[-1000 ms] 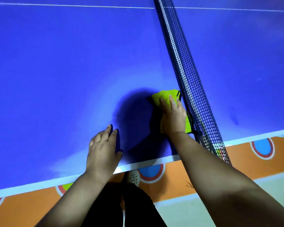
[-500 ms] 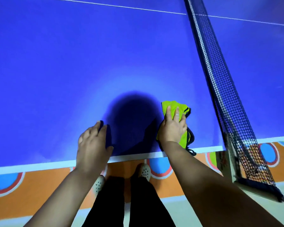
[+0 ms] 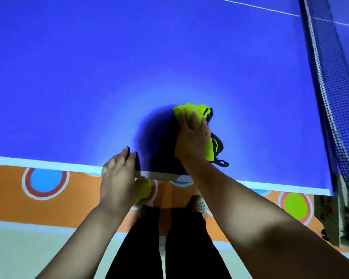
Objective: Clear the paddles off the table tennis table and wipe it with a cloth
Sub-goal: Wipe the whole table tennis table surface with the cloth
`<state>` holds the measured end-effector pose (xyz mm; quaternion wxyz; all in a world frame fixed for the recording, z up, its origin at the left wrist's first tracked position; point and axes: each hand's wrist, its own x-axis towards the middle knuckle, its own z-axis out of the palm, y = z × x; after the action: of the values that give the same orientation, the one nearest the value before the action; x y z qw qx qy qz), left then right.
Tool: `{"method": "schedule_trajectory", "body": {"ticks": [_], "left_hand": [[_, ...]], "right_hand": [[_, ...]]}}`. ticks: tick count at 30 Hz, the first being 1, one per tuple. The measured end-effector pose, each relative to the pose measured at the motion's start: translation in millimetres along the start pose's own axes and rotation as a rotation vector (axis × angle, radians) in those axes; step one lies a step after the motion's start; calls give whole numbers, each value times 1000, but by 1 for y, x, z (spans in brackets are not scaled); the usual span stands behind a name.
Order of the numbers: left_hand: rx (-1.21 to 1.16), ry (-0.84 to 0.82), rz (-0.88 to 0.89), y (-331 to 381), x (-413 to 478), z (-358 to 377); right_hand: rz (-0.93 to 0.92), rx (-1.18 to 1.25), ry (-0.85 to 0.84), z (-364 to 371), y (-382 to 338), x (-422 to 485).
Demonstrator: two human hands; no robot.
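Currently the yellow-green cloth (image 3: pixel 189 108) lies bunched on the blue table (image 3: pixel 109 67), close to its near white border and well apart from the net (image 3: pixel 330 87). A dark trim and a loose loop show at the cloth's right side.

The right hand (image 3: pixel 192 139) lies flat on top of the cloth, fingers extended and together, pressing it to the surface; nothing is curled round it. One second ago the cloth sat against the net; half a second ago it was already clear of it; now the gap is wider still, and the net stands at the far right of the view.

The left hand (image 3: pixel 119 178) rests at the table's near edge, fingertips on the blue surface, palm over the white border, fingers relaxed and holding nothing. Earlier it sat further in on the table.

A dark shadow falls on the table between the two hands. Below the edge, black trousers (image 3: pixel 189 248) and a pale perforated shoe (image 3: pixel 199 205) show over an orange floor strip (image 3: pixel 8 198) painted with ringed circles.
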<state>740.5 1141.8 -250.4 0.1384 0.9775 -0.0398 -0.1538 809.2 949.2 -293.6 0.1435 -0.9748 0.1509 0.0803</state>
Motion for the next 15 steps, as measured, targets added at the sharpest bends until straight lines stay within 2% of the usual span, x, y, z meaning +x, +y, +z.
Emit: {"method": "schedule_trajectory", "body": {"ticks": [4,7,11,15], "left_hand": [[26,-9,-27,-9,-7,2],[53,-9,-39,-5,-10,2],[96,-2,-34,16,-10,1],[129,12,-4,50,-10,3]], "right_hand": [[-190,-30,-77,12,-30,-13],[-375,-17,-34,22,-36,-31],[-598,-133,-96,21,-14,-55],[-674,-136,-45,11,31,-64]]}}
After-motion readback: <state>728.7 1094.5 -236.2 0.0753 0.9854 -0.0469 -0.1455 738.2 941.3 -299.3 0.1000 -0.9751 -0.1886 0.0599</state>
